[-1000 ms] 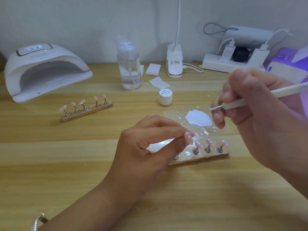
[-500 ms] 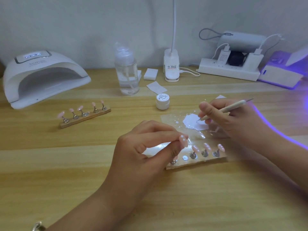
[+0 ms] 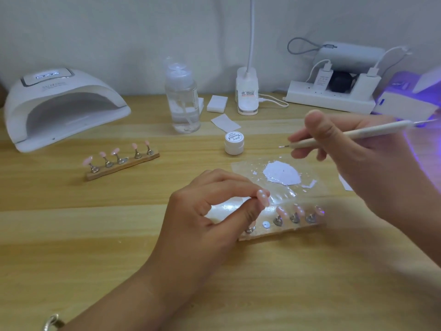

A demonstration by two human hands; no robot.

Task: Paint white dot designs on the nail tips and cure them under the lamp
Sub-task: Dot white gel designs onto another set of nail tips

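My left hand (image 3: pixel 210 211) pinches a pink nail tip (image 3: pixel 263 196) with white dots between thumb and forefinger, just above the near wooden holder (image 3: pixel 281 231). That holder carries several more pink tips on metal stands. My right hand (image 3: pixel 353 158) grips a white dotting pen (image 3: pixel 353 134), raised above the table, its fine tip pointing left near the small white gel jar (image 3: pixel 232 143). A white paint blob (image 3: pixel 282 173) lies on a clear film sheet (image 3: pixel 245 168) below the pen. The white curing lamp (image 3: pixel 59 108) stands at the far left, its mouth facing me.
A second wooden holder (image 3: pixel 123 161) with pink tips sits left of centre. A clear pump bottle (image 3: pixel 182 101), white pads (image 3: pixel 217 103), a desk-lamp base (image 3: pixel 247 94) and a power strip with chargers (image 3: pixel 331 96) line the back. A purple-lit device (image 3: pixel 405 101) glows at the right.
My right hand has lifted the pen off the paint blob and up to the right. My left hand keeps the nail tip in the same place.
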